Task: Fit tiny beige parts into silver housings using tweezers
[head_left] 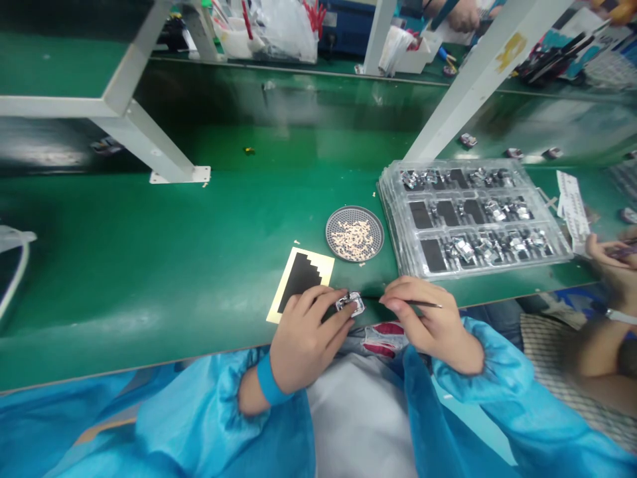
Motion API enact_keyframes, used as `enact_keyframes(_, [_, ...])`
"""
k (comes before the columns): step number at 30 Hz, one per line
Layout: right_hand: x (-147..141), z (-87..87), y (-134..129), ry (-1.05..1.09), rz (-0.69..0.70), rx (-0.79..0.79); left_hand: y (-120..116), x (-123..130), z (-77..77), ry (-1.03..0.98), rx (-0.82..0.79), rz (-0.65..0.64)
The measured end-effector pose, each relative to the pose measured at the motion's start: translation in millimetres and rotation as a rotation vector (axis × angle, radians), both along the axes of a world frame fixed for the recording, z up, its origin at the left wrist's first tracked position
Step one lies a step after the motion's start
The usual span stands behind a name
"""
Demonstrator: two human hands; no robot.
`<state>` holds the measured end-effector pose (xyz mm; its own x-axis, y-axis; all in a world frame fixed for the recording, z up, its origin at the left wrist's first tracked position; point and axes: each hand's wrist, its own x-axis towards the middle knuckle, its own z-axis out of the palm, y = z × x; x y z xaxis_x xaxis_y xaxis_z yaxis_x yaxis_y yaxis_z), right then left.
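Note:
My left hand (311, 335) lies at the table's front edge, its fingers closed around a small silvery electronic module (355, 303). Thin dark tweezers (423, 304) are pinched in my right hand (430, 322), with their tip pointing left at the module; whether they touch it I cannot tell. Just beyond my left fingers is a pale yellow sheet (326, 265) bearing black adhesive pieces with a stepped edge, partly hidden by the hand. Behind the module sits a round grey perforated dish (330, 240) with many tiny beige pieces in it.
Stacked clear plastic trays (478, 271) with similar modules stand at the right. White metal posts (169, 143) rise from the green table (149, 259). A few beige bits lie around the dish. A co-worker's hand (614, 259) is at the right edge. Bins and tools line the back shelf.

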<state>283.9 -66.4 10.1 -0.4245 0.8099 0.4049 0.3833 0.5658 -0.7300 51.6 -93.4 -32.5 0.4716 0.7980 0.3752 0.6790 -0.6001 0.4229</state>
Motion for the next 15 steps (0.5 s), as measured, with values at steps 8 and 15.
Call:
enact_keyframes(8, [1.4, -5.8, 0.0, 0.069, -0.057, -0.019, 1.6, 0.2, 0.0, 0.014, 0.022, -0.007])
enact_keyframes(15, [3.3, -7.2, -3.5, 0.079, -0.05, 0.001, 2.6, 1.2, 5.7, 0.051, 0.038, -0.02])
